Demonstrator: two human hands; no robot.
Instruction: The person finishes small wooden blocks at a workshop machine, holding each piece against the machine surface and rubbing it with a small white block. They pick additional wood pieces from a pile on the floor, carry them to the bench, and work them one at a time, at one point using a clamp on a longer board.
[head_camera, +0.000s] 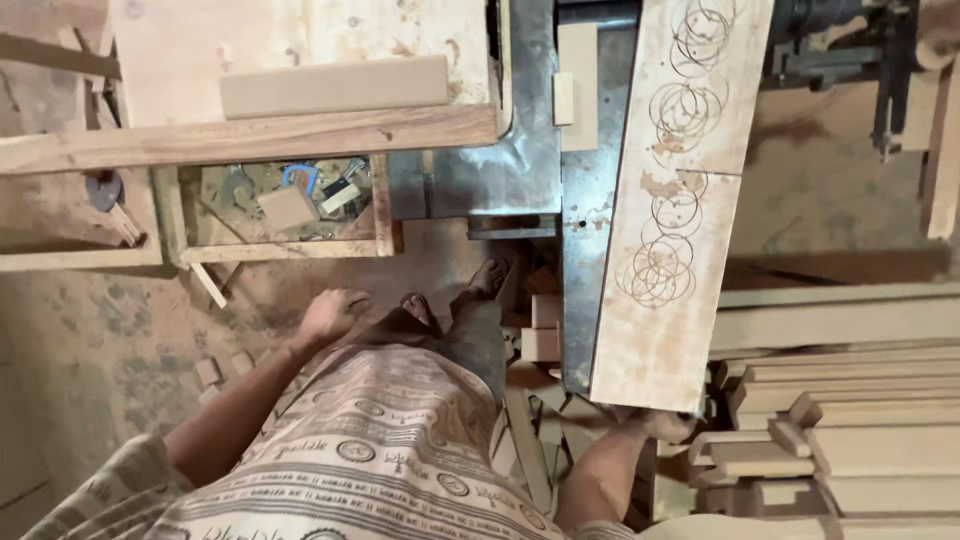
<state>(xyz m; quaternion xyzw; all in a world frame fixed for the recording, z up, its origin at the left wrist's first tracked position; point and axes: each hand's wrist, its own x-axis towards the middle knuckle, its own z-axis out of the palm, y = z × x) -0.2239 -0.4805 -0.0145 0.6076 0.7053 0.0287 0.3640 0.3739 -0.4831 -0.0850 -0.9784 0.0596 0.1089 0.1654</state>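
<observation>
A long pale board (672, 200) marked with many overlapping scored circles lies lengthwise on a grey metal machine table (580, 270). My right hand (660, 422) grips the board's near end from underneath. Off to the left, my left hand (332, 312) hangs free beside my body with loosely curled fingers and nothing in it. My bare feet (455, 295) stand on the dusty floor below.
A stack of cut wooden planks (850, 410) fills the right side. A wooden bench (250, 135) at the upper left carries a pale block (335, 86), with a tray of small tools (290, 200) under it. Offcuts (535, 335) lie around my feet.
</observation>
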